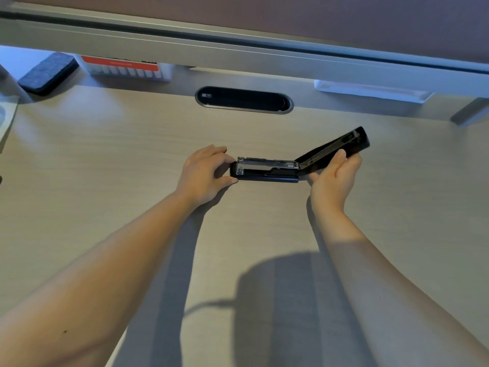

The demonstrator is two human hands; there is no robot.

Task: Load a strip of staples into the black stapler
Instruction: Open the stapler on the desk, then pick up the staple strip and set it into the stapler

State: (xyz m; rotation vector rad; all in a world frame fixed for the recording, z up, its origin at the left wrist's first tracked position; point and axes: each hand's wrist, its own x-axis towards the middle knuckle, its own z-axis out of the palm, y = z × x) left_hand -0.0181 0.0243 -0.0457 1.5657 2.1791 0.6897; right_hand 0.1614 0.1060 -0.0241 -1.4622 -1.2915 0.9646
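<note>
The black stapler (267, 175) lies on the pale wooden desk (132, 160), its nose pointing left. Its lid (336, 149) is swung open, up and to the right, so the shiny metal staple channel (267, 163) is exposed. My left hand (205, 173) grips the stapler's nose end between thumb and fingers, holding the base down. My right hand (334, 176) holds the raised lid from below, thumb on its near edge. I cannot tell whether staples lie in the channel, and no loose strip is visible.
An oval cable grommet (244, 100) sits in the desk behind the stapler. At the back left are a dark grey pouch (49, 72) and a white box with a red label (124, 68). A white tray (370, 90) sits at the back right under a raised shelf (238, 49).
</note>
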